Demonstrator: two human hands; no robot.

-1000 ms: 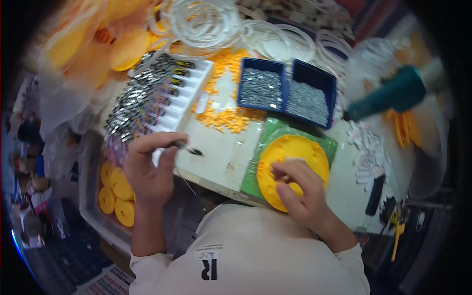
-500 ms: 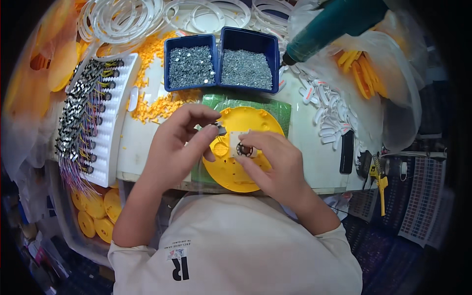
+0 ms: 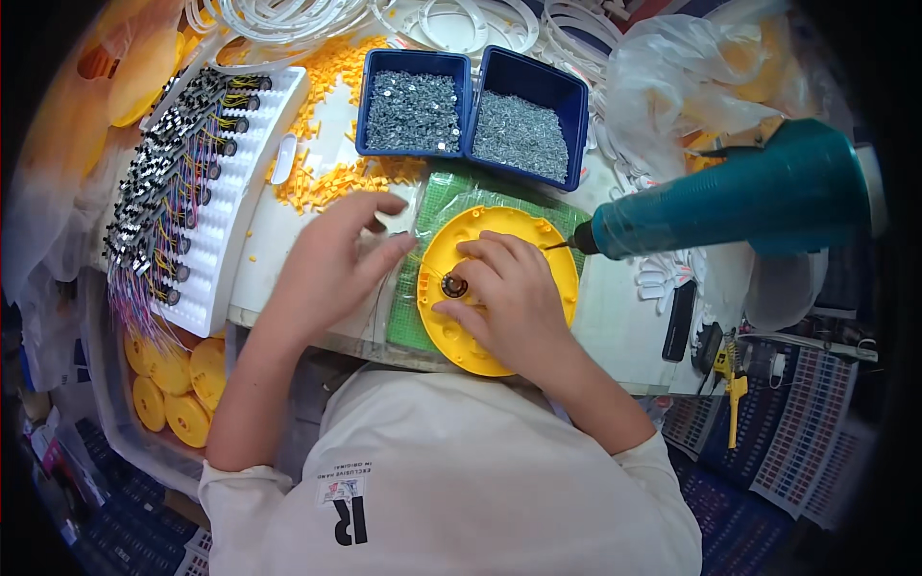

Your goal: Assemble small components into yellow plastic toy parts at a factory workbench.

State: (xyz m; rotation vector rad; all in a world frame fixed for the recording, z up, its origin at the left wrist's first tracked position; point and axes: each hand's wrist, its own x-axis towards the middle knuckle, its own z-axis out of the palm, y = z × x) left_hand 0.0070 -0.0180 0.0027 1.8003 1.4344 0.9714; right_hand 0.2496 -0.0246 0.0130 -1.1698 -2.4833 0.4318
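A round yellow plastic housing (image 3: 490, 355) lies on the green mat (image 3: 408, 322) before me. My right hand (image 3: 514, 298) rests over it, thumb and fingers closed around a small round black part (image 3: 454, 285) near the housing's left side. Most of what lies under that palm is hidden. Just off the housing's left edge hovers my left hand (image 3: 336, 254), thumb and index finger apart; I make out nothing held in it. A teal electric screwdriver (image 3: 711, 206) hangs at the right, its bit near the housing's upper right rim.
Two blue bins (image 3: 531, 130) of small metal screws stand behind the mat. Loose yellow pieces (image 3: 331, 182) are strewn left of them. A white foam tray (image 3: 216, 259) carries wired parts. White rings (image 3: 461, 24) lie at the back; yellow discs (image 3: 187, 420) fill a tub lower left.
My left hand has drawn back from the small grey part it held. My right hand now covers more of the housing. The screwdriver appears lower and nearer, and my view has shifted.
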